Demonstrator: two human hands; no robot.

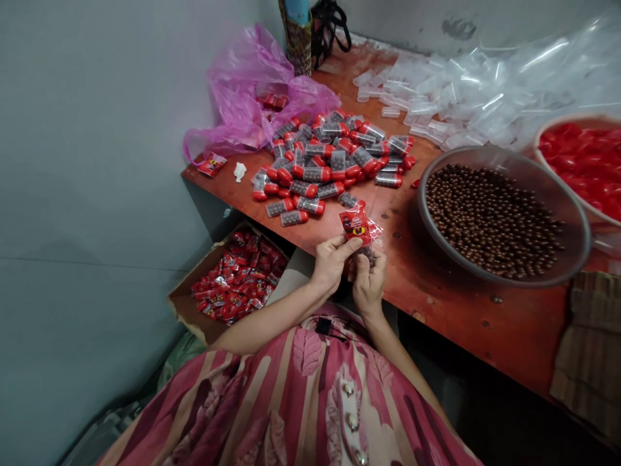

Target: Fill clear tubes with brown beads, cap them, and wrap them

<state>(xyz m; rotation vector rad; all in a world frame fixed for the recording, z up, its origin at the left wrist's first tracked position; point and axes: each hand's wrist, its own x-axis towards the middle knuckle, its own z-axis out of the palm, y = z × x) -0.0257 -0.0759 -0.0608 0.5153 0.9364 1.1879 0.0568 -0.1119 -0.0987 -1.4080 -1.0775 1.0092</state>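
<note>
My left hand and right hand grip a red plastic wrapper, filled, red-capped clear-plastic tubes lying unwrapped at twelve o'clock.

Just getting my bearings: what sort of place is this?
Probably a small hand-packing workroom: a pile of filled capsules on the reddish table, a basin of brown balls, and a box of red packets.

Dim, cool light, the wall dull grey; white glare streaks the plastic at upper right, tiny highlights dot the balls; deep shadow under the tabletop; edges stretched, print on the packet soft
</note>
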